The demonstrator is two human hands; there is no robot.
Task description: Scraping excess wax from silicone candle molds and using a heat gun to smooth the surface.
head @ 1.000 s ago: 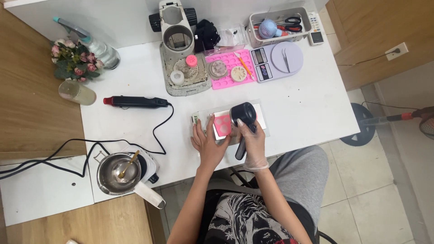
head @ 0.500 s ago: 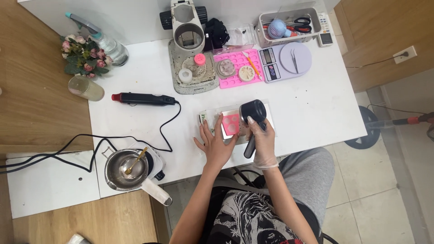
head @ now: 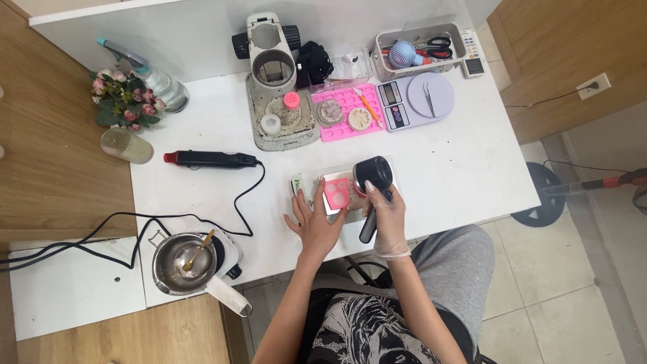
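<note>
My right hand (head: 385,217), in a clear glove, grips a black hand-held fan or dryer (head: 373,176) by its handle, with the round head over a small pink mould (head: 336,192). The mould lies on a silvery tray (head: 317,180) near the front edge of the white table (head: 465,168). My left hand (head: 315,222) rests flat on the table, fingers spread, fingertips touching the tray's near left side beside the mould.
A black heat tool (head: 210,159) with a cord lies left. A steel pot with a spoon (head: 183,261) sits on a small hotplate at front left. At the back stand a grey machine (head: 275,81), a pink mat (head: 347,111), a scale (head: 416,100), a tool box (head: 418,50), flowers (head: 122,100).
The hands, the dryer and the mould keep their places relative to one another; only the view has shifted slightly as my head moved.
</note>
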